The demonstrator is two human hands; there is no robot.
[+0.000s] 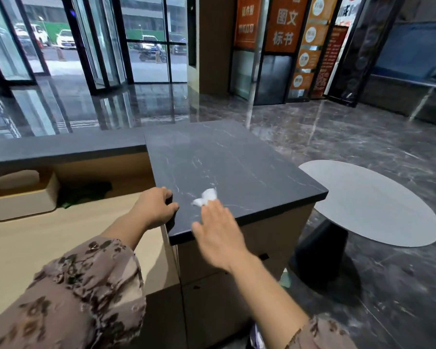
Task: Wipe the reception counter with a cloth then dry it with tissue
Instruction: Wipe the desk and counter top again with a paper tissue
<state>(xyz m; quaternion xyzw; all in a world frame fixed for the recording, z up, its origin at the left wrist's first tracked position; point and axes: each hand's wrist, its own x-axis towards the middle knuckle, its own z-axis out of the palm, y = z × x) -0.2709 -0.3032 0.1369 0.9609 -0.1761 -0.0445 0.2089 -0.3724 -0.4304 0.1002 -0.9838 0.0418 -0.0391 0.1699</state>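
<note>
The dark marble-veined reception counter [237,159] fills the centre. The left hand [154,207], in a floral sleeve [86,285], grips its near left edge with curled fingers. The right hand [219,227] lies flat, fingers pressing a crumpled white tissue [205,197] onto the top near the front edge. On the lower wooden desk [35,243] at left, a dark green cloth [86,192] lies beside a beige tissue box [20,197]. A round grey table [373,202] stands right of the counter.

The flat dark grey stone surface [237,159] carries thin white veins. Just past the fingers [213,210] of the right hand [219,230], the small crumpled tissue [206,197] is white. Left of the left hand [154,207], a crumpled cloth [86,193] is dark green. The loose fabric sleeves [86,285] are dusty brown with a dark floral print.
</note>
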